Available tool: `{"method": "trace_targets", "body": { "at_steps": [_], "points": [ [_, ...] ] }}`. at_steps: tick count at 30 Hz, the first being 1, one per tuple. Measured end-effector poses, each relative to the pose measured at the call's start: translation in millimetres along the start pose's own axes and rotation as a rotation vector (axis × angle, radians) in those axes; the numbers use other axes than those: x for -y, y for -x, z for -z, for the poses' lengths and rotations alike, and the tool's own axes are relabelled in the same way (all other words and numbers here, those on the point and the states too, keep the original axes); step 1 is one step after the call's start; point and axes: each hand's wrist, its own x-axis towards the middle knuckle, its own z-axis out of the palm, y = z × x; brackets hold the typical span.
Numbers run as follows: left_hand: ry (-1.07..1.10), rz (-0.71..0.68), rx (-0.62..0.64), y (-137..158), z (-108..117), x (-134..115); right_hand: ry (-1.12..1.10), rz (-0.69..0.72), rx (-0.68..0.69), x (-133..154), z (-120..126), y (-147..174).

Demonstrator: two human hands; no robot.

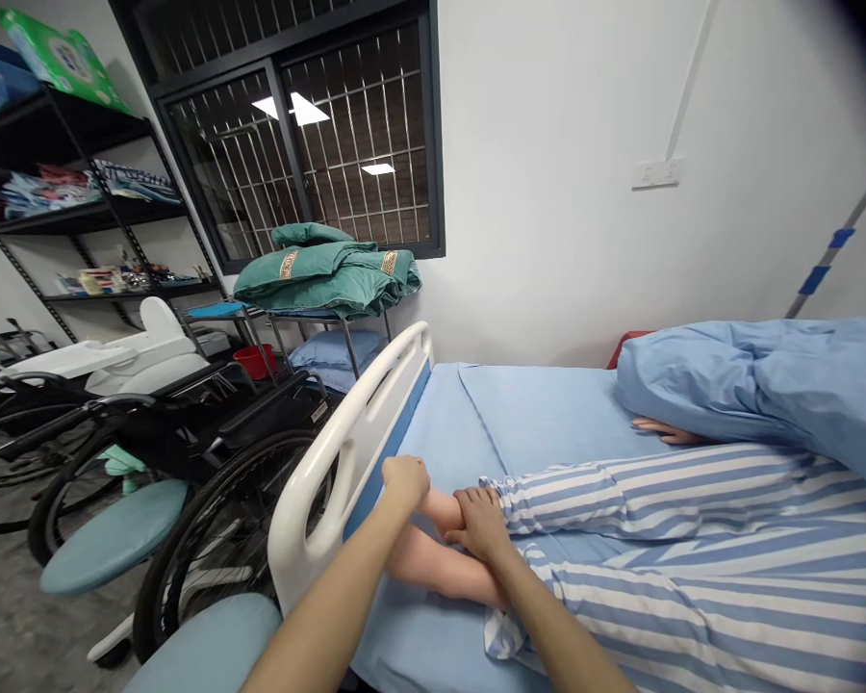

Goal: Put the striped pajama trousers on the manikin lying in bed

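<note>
A figure in blue-and-white striped trousers (pixel 642 491) lies on a bed with a light blue sheet (pixel 548 395); whether it is a person or a manikin I cannot tell. My left hand (pixel 405 476) is closed around the foot of the far leg, beside the footboard, and mostly hides that foot. Just above the ankle, my right hand (pixel 480 520) wraps over the far lower leg (pixel 444 510), near the trouser cuff. The near lower leg (pixel 447 568) lies bare on the sheet, passing under my right forearm.
A white footboard (pixel 310 481) borders the bed's left end. Beyond it are a wheelchair (pixel 223 500) and pale green stools (pixel 115 539). Folded green quilts (pixel 332 274) lie on a stand under the window. A blue quilt (pixel 757 385) covers the figure's upper body; a hand (pixel 668 430) shows beneath it.
</note>
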Motion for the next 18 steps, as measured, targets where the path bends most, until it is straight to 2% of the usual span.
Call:
{"method": "trace_targets", "body": {
  "at_steps": [5,10,14,18],
  "points": [
    [-0.120,0.007,0.086,-15,1,-18,0.001,-0.006,0.024,1,2,0],
    [-0.167,-0.037,0.120,-26,-6,-24,-0.023,0.004,0.003,1,2,0],
    [-0.148,-0.073,0.097,-26,-11,-24,-0.027,0.018,-0.015,-1,1,0],
    [-0.105,-0.093,0.017,-18,-13,-22,-0.016,0.013,-0.003,0,2,0]
  ]
}}
